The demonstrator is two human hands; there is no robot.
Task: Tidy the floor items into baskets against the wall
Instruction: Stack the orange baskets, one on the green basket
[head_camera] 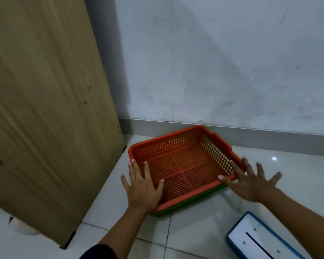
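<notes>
Orange basket point(183, 161): perforated plastic, rectangular, nothing inside. It sits on the tiled floor point(195, 227), turned at an angle, far corner close to the baseboard point(269, 136) of the grey wall point(223, 62). A green basket point(185, 202) shows as a thin strip under its near rim; the orange one appears nested in it.

Left hand point(141, 186): fingers straight and spread, palm down over the basket's near-left corner. Fingers lie over the left rim and the mesh bottom; actual contact cannot be confirmed.

Right hand point(251, 181): fingers straight and widely spread, palm down at the near-right corner. Thumb lies along the near rim, index finger reaches over the right wall. No curl round the rim on either hand.

Surroundings: wooden panel point(45, 109) stands upright left of the basket, its bottom corner near the basket's left rim but apart from it. A blue-edged white box point(258, 238) with a dark slot lies on the floor at lower right, well apart from the basket, partly cut off by the frame. A dark sleeve point(99, 252) shows on the left arm.
</notes>
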